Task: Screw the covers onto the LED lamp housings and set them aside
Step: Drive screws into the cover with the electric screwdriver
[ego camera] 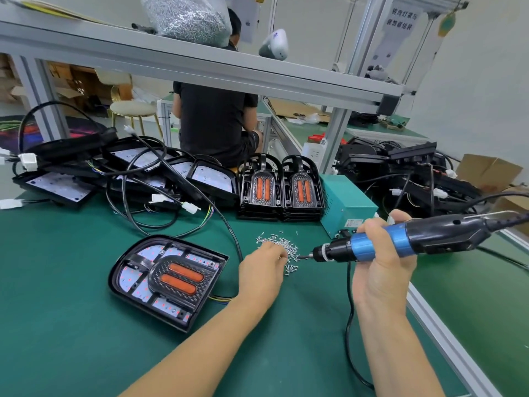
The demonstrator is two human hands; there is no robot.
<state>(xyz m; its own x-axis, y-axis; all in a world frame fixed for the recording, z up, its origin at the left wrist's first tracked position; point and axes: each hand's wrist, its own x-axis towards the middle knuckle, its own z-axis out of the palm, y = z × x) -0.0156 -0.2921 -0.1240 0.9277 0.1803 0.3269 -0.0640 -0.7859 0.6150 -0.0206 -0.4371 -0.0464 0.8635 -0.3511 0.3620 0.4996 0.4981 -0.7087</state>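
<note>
- A black LED lamp housing (167,280) with its orange-lensed cover lay on the green table (57,325).
- The left hand (262,270) reached into a heap of small silver screws (282,247) — fingers curled, pinch hidden.
- The right hand (382,267) gripped a blue-and-black electric screwdriver (400,242).

The worktop (71,325) has a green, matt, smooth mat. The lamp housing (169,282) is shiny black plastic with orange see-through bars. The little screws (279,245) are shiny metal. The screwdriver (400,242) looks like blue and black plastic.
</note>
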